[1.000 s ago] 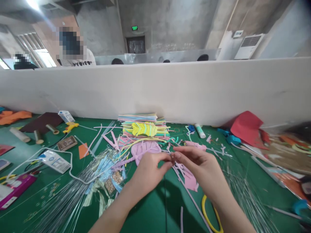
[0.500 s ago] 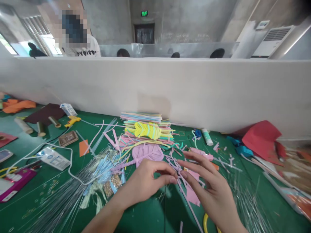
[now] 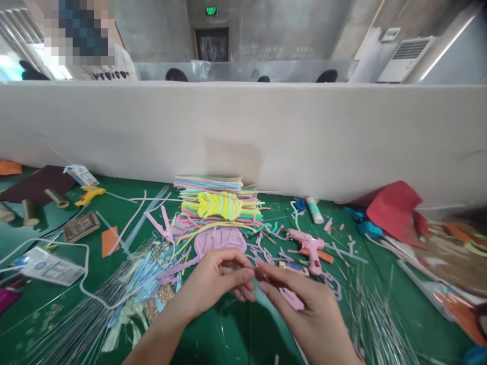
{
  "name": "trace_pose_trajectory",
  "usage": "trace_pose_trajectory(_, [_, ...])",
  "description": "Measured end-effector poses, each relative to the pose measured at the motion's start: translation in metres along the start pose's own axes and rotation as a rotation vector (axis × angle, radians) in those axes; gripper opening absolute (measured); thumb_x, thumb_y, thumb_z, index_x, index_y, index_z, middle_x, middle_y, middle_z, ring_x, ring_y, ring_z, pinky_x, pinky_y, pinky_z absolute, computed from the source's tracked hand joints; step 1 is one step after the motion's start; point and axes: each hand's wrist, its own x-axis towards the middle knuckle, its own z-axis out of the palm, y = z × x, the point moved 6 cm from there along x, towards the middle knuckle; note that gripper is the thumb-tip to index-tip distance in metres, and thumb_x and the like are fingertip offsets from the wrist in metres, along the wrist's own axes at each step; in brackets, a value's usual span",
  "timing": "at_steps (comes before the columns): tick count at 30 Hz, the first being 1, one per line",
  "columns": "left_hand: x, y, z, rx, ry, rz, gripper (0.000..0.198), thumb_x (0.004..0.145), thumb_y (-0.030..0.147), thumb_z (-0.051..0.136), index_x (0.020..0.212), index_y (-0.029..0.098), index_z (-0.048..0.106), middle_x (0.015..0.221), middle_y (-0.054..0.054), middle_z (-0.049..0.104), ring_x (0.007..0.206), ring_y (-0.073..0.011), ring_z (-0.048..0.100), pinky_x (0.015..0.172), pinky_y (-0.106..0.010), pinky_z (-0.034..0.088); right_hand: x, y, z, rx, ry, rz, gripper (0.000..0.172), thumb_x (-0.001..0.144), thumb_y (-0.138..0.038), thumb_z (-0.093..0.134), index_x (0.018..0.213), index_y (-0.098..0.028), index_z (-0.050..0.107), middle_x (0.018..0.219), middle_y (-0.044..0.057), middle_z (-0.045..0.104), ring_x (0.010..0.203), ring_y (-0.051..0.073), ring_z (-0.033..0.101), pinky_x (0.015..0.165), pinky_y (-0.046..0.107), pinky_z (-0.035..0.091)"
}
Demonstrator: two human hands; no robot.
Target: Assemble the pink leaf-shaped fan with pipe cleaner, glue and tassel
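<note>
My left hand point(image 3: 222, 279) is closed, its thumb and fingertips pressed together in front of the purple oval piece point(image 3: 218, 241). Against its fingertips lie those of my right hand point(image 3: 294, 299), also pinched. Whatever is between the fingers is too small to make out. Behind them is a yellow and mint pipe-cleaner piece point(image 3: 218, 205) on bundles of coloured pipe cleaners point(image 3: 209, 182). A pink glue gun point(image 3: 312, 248) rests just beyond my right hand, near pink scraps point(image 3: 292, 299).
Thin wires point(image 3: 87, 309) and blue strips lie at left, with a yellow glue gun point(image 3: 90, 194) and a wooden box point(image 3: 81, 227). A glue stick point(image 3: 315, 211) and red felt point(image 3: 395, 213) are at right. A white partition point(image 3: 236, 126) stands behind; a person is beyond it.
My hands have come together at the fingertips, the right one moving left and closing. The view has shifted to the right, and the pink glue gun is more exposed.
</note>
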Motion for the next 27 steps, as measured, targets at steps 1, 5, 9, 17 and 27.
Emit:
trace_pose_trajectory(1, [0.003,-0.003,-0.004,-0.027,0.014,-0.021,0.030,0.075,0.038,0.075,0.081,0.012,0.062,0.066,-0.001,0.068,0.059,-0.0139,0.069,0.056,-0.020,0.052,0.002,0.002,0.001,0.017,-0.009,-0.031,0.029,0.079,-0.015,0.069,0.106,-0.025,0.072,0.093,-0.002,0.077,0.077,0.012,0.074,0.073,0.015,0.058])
trace_pose_trajectory(5, [0.010,-0.014,-0.012,-0.079,0.039,-0.089,0.032,0.075,0.040,0.075,0.082,0.011,0.063,0.067,-0.003,0.069,0.057,-0.0134,0.069,0.055,-0.021,0.053,0.008,0.004,0.003,0.079,-0.038,-0.130,0.040,0.078,-0.014,0.072,0.117,-0.025,0.066,0.091,-0.002,0.077,0.076,0.010,0.073,0.075,0.011,0.056])
trace_pose_trajectory(9, [0.007,-0.013,-0.005,-0.055,0.028,-0.090,0.034,0.072,0.040,0.077,0.082,0.010,0.064,0.065,-0.004,0.069,0.058,-0.0138,0.068,0.057,-0.022,0.055,0.007,-0.005,-0.002,0.090,-0.019,-0.176,0.021,0.082,-0.018,0.069,0.102,-0.023,0.070,0.088,-0.001,0.077,0.077,0.009,0.073,0.076,0.010,0.055])
trace_pose_trajectory(17, [-0.012,0.012,0.003,0.155,0.138,0.026,0.018,0.077,0.031,0.073,0.084,0.014,0.070,0.070,-0.001,0.070,0.062,-0.0122,0.068,0.060,-0.019,0.054,-0.001,-0.026,-0.007,-0.017,0.044,-0.113,0.019,0.079,-0.012,0.071,0.095,-0.023,0.070,0.086,-0.004,0.076,0.076,0.008,0.072,0.073,0.011,0.055])
trace_pose_trajectory(27, [-0.039,0.031,0.006,0.354,0.130,0.251,0.014,0.083,0.028,0.067,0.092,0.024,0.077,0.086,0.000,0.076,0.078,-0.0134,0.069,0.069,-0.018,0.054,-0.010,-0.044,-0.007,0.035,0.080,-0.133,0.019,0.078,-0.011,0.071,0.090,-0.025,0.071,0.082,-0.006,0.077,0.072,0.009,0.073,0.070,0.012,0.056])
